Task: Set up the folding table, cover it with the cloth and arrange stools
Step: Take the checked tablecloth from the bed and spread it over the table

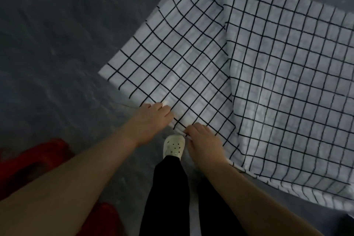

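Two hands, left hand (153, 120) and right hand (205, 143), pinching checked cloth (268, 63) edge, grey floor (57, 44), red stools (34, 159)

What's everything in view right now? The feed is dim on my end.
cloth: one, white with a black grid, spread across the centre and right, with a fold running down it
stools: two partly seen, red, lower left on the floor
floor: grey, left and top
table: not visible
shoe: one, white, bottom centre
trouser leg: black, bottom centre
left hand: grips the cloth's near edge
right hand: grips the same edge, close beside the left hand
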